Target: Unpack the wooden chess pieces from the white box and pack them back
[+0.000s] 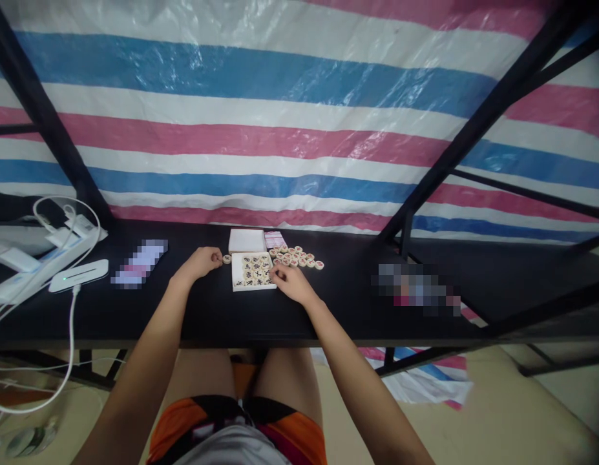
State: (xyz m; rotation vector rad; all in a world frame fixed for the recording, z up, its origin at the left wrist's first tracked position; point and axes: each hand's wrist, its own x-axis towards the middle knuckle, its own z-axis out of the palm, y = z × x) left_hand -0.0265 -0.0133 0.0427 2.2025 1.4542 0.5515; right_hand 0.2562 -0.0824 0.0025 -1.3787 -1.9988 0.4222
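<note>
An open white box [254,288] holds rows of round Chinese chess pieces [257,266] with black characters. At its right wall my right hand [290,282] has its fingers pinched together at a piece in the right column, partly hidden by the fingertips. My left hand [206,261] rests on the table left of the box with fingers curled closed; what is in them, if anything, is hidden. Just beside those fingertips lies a single chess piece [226,259]. Right of the box, loose pieces with red characters [299,257] form a cluster.
A white box lid [247,241] and a printed paper [274,239] lie behind the box on the black table [207,316]. To the left are a blurred phone-like item [140,263], a white device [79,276] and a power strip [32,268] with cables. Black frame bars [473,139] slant at the right.
</note>
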